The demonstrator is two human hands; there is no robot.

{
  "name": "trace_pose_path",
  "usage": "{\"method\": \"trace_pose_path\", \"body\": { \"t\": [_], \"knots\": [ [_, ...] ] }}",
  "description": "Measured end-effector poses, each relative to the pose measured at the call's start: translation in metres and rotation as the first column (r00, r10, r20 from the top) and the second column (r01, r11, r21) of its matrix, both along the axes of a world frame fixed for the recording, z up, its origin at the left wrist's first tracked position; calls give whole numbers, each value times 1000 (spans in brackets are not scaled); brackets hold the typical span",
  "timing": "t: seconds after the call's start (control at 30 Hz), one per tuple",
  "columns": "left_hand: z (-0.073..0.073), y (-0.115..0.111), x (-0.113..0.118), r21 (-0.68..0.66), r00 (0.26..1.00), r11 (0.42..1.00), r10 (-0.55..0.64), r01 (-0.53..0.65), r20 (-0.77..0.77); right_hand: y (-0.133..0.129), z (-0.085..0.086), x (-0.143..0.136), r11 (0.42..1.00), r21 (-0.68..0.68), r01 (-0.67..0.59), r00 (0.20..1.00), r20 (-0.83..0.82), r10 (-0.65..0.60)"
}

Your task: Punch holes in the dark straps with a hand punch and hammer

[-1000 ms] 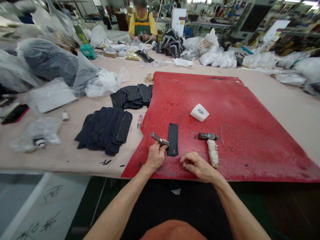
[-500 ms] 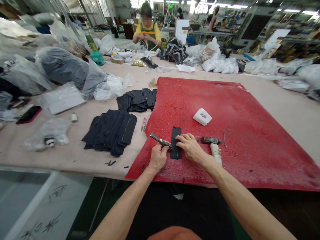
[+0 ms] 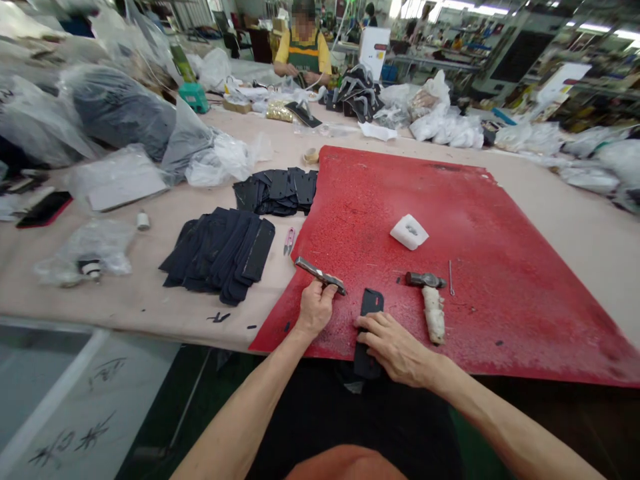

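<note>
Black strip [image 3: 371, 302] is near the front edge of the red mat [image 3: 400, 177], with its near end poking out past the edge. A small slot shows near its far end, and red peeks through it. The right hand [image 3: 395, 343] is on the middle of the strip. Its fingers are close together and curl over to the strip's left side, holding on to it. The thumb is hard to see.

The left hand [image 3: 316, 308] is squeezed around a metal tool [image 3: 319, 272]. The tool slants, and one end points at the strip but does not touch it.

Just to the right of the right hand lies a hammer [image 3: 433, 303] with a pale, wrapped handle. A thin metal pin [image 3: 451, 278] is next to the hammer's head. Farther up the mat sits a white lump [image 3: 409, 232] with a gray mark on top.

To the left of the mat is a big pile of dark pieces [image 3: 215, 255], all fanned out. Behind it is a smaller pile of dark bits [image 3: 276, 191]. Pink snips [image 3: 289, 241] lie between the big pile and the mat. Across the table, a person in yellow and green [image 3: 304, 60] sits with both hands low.
</note>
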State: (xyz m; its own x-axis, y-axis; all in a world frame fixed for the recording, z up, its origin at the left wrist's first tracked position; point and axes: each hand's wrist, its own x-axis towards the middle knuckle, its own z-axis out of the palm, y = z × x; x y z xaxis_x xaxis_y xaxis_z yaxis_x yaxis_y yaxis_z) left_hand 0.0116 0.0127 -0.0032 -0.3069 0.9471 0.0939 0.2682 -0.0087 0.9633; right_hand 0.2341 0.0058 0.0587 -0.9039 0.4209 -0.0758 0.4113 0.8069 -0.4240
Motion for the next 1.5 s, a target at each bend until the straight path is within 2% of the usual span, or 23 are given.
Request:
{"method": "trace_pose_path", "body": {
  "t": [0.07, 0.2, 0.4, 0.6, 0.7, 0.77, 0.83, 0.9, 0.93, 1.0, 1.07, 1.27, 1.5],
  "knots": [
    [-1, 1, 0, 5, 1000, 1000, -7, 7, -3, -5, -3, 11, 999, -8, 34, 999, -24, -35],
    [0, 1, -1, 15, 1000, 1000, -12, 12, -8, 7, -6, 26, 997, -17, 79, 997, 21, -79],
    [0, 2, -1, 11, 1000, 1000, -8, 9, -16, 7, 3, 26, 1000, -26, -2, 998, 56, 4],
    [2, 2, 0, 26, 1000, 1000, -13, 14, -5, -5, -7, 28, 994, 34, -103, 994, 25, 102],
    [3, 3, -1, 30, 1000, 999, -12, 12, -7, -2, -4, 29, 999, 34, -28, 998, -49, 29],
    [4, 3, -1, 22, 1000, 1000, -9, 9, -17, 10, 6, 26, 993, -4, 114, 991, -67, -114],
    [4, 3, -1, 9, 1000, 1000, -6, 7, -30, 32, 17, 21, 960, -81, 267, 962, -39, -271],
    [3, 4, -1, 2, 999, 1000, -8, 9, -41, 60, 26, 16, 919, -238, 315, 946, 6, -323],
    [2, 4, -2, -1, 999, 1000, -9, 9, -47, 74, 28, 14, 892, -352, 283, 956, 25, -294],
    [1, 5, -3, -5, 998, 1000, -1, 0, -60, 99, 27, 11, 782, -580, 227, 972, 82, -222],
    [0, 6, -4, -6, 998, 1000, 9, -9, -69, 115, 19, 8, 682, -700, 209, 977, 119, -178],
    [0, 5, -5, -11, 996, 1000, 17, -18, -83, 127, -11, 3, 580, -791, 195, 976, 99, -193],
    [-1, 7, -4, 0, 996, 1000, -6, 6, -84, 129, -19, 10, 516, -818, 255, 952, 120, -281]
  ]
}}
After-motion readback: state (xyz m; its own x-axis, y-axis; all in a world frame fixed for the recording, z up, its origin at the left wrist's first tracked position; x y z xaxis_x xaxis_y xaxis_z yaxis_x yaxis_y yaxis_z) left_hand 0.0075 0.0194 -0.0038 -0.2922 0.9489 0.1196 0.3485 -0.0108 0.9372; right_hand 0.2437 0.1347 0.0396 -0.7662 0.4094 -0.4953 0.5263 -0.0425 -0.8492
